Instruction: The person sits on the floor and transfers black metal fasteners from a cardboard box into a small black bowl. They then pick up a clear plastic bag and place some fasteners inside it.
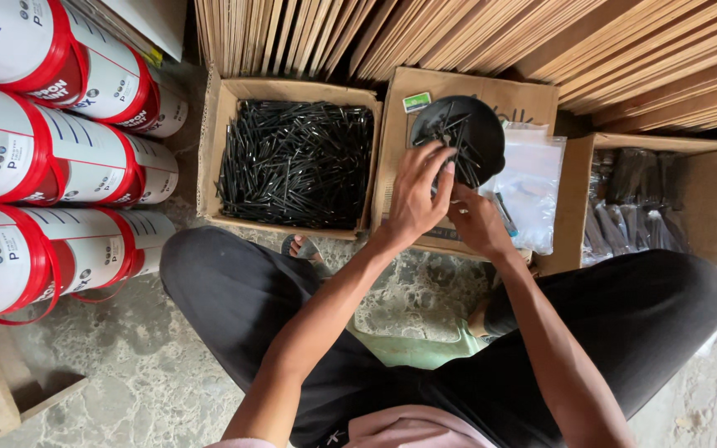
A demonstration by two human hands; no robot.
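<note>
My left hand (412, 195) pinches thin black nails from the round black dish (460, 137) on the closed carton (475, 95), my right hand (476, 222) is half-closed below; stiff, sharp, slippery, so I grip mid-shaft.

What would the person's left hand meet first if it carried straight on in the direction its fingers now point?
The left hand points up and away from the body toward the black round dish holding dark nails. Its fingertips already seem to reach the dish's near rim, so that comes first, though depth is unclear.
</note>
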